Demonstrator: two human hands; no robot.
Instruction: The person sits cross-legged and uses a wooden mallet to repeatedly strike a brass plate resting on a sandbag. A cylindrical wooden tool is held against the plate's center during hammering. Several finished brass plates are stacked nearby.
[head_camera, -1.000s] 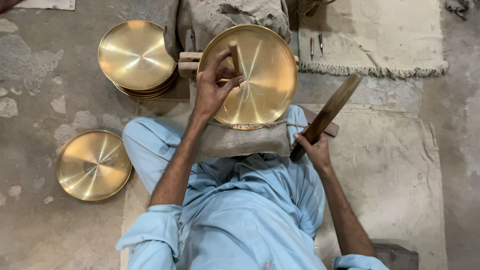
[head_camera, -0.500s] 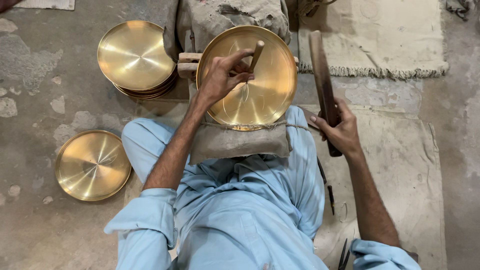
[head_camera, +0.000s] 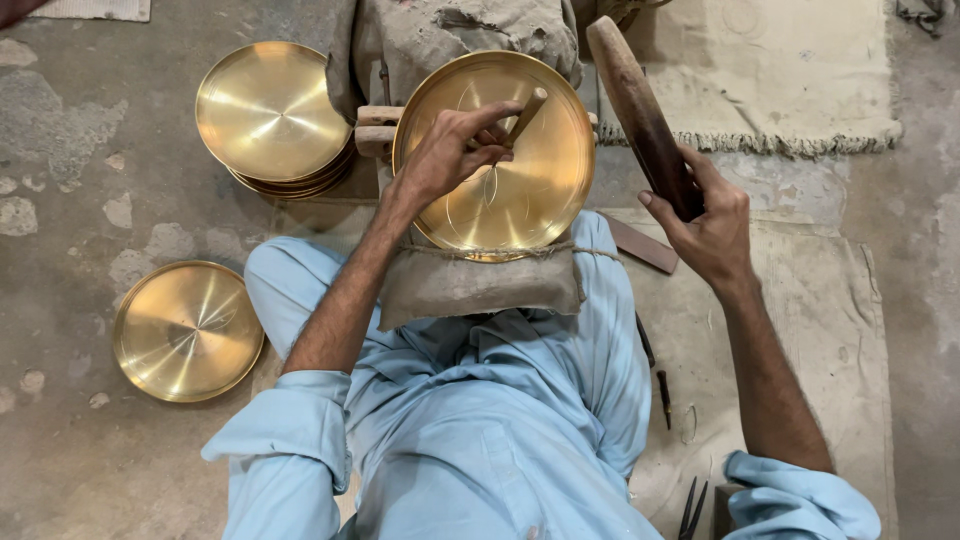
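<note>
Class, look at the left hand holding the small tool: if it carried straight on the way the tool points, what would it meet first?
Probably the brass plate: the left hand aims its tool down at the plate's face, though depth hides whether the tip already touches.

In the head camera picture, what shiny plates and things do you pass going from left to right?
Single brass plate on the floor → stack of plates → left hand holding a small tool → big plate on the lap → wooden mallet → right hand.
</note>
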